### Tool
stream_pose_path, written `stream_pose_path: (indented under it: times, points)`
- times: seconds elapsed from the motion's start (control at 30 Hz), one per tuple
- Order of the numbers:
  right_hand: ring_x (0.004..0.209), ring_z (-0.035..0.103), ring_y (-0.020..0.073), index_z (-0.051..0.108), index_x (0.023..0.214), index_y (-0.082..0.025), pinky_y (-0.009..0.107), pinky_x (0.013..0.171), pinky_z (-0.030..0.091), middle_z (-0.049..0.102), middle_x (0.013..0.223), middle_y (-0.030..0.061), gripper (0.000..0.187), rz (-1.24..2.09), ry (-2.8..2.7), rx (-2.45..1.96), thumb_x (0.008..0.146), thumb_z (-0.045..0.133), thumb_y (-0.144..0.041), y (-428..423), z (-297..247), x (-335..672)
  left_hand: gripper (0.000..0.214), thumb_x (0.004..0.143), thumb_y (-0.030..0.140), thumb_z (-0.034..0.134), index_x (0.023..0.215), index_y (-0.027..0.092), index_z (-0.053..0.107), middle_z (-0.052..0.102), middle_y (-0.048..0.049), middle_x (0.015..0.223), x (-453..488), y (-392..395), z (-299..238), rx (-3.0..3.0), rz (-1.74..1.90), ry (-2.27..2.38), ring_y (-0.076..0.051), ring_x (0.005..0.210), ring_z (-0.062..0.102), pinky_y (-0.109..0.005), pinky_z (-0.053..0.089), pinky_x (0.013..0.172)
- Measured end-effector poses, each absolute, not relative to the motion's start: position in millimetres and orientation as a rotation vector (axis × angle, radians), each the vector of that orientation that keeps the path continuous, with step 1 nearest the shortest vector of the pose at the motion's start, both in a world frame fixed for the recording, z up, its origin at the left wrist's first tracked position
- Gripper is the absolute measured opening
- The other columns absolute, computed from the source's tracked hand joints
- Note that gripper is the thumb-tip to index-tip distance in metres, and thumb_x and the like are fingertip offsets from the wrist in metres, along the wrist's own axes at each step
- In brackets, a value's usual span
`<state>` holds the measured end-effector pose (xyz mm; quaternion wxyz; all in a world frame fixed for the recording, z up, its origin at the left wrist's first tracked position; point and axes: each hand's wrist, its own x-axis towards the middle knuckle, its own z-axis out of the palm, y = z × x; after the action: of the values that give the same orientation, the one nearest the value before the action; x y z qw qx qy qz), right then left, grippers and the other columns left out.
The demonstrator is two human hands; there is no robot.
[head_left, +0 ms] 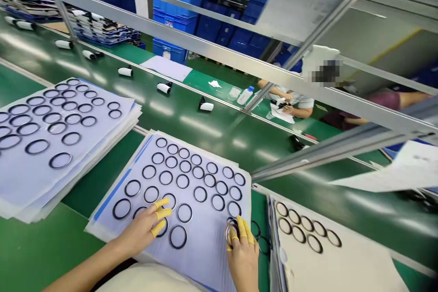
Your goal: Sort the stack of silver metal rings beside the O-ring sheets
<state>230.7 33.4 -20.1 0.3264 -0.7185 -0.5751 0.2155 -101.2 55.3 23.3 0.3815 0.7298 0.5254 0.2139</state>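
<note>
Rings (pixel 178 248) already laid over most of middle sheet (pixel 205 255), near right part sparse; left sheet (pixel 20 182) well covered; right stack (pixel 342 264) bears eight. Right hand (pixel 243 251) pinches at least one ring, not yet flat. Left hand (pixel 147 228) loosely spread over rings, contact hard to tell.
</note>
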Motion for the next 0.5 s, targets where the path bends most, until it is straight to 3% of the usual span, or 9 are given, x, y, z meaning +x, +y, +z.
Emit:
stream_pose_path:
  times: [0.1, 0.2, 0.3, 0.4, 0.5]
  points:
    - [0.136, 0.032, 0.0462, 0.076, 0.080, -0.016, 0.065, 0.109, 0.016, 0.054, 0.137, 0.0234, 0.046, 0.586, -1.385, -1.898, 0.074, 0.061, -0.060, 24.9, -22.6, 235.1, 0.038, 0.090, 0.016, 0.045, 0.122, 0.029, 0.061, 0.050, -0.0047, 0.140, -81.1, 57.3, 32.9, 1.941, 0.478, 1.247, -0.022, 0.123, 0.054, -0.040, 0.045, 0.103]
    - [0.127, 0.047, 0.0437, 0.074, 0.094, -0.014, 0.062, 0.101, 0.035, 0.056, 0.135, 0.0235, 0.051, 0.675, -1.237, -1.885, 0.079, 0.057, -0.059, 20.6, -15.9, 233.3, 0.039, 0.090, 0.017, 0.045, 0.124, 0.028, 0.059, 0.049, -0.0059, 0.141, -71.2, 55.2, 39.6, 1.957, 0.402, 1.212, -0.022, 0.122, 0.054, -0.040, 0.045, 0.102]
    - [0.111, 0.064, 0.0337, 0.067, 0.112, -0.014, 0.048, 0.090, 0.053, 0.069, 0.120, 0.0168, 0.052, 0.829, -1.188, -1.781, 0.090, 0.044, -0.054, 19.8, -5.1, 227.0, 0.037, 0.091, 0.018, 0.044, 0.122, 0.027, 0.060, 0.049, -0.0068, 0.141, -72.2, 51.9, 42.1, 1.948, 0.365, 1.226, -0.022, 0.121, 0.055, -0.041, 0.045, 0.102]
    - [0.101, 0.070, 0.0289, 0.069, 0.108, -0.014, 0.041, 0.082, 0.058, 0.075, 0.108, 0.0132, 0.053, 0.874, -1.251, -1.711, 0.096, 0.032, -0.050, 24.3, -1.1, 216.8, 0.036, 0.091, 0.018, 0.043, 0.122, 0.027, 0.060, 0.048, -0.0065, 0.142, -79.7, 48.7, 40.3, 1.939, 0.391, 1.262, -0.022, 0.122, 0.054, -0.042, 0.044, 0.104]
    - [0.110, 0.064, 0.0347, 0.072, 0.095, -0.015, 0.050, 0.087, 0.053, 0.071, 0.117, 0.0174, 0.046, 0.725, -1.374, -1.766, 0.093, 0.041, -0.049, 31.0, -8.8, 207.5, 0.035, 0.091, 0.018, 0.043, 0.121, 0.026, 0.060, 0.047, -0.0060, 0.143, -87.1, 45.1, 37.5, 1.916, 0.414, 1.319, -0.022, 0.123, 0.053, -0.040, 0.044, 0.104]
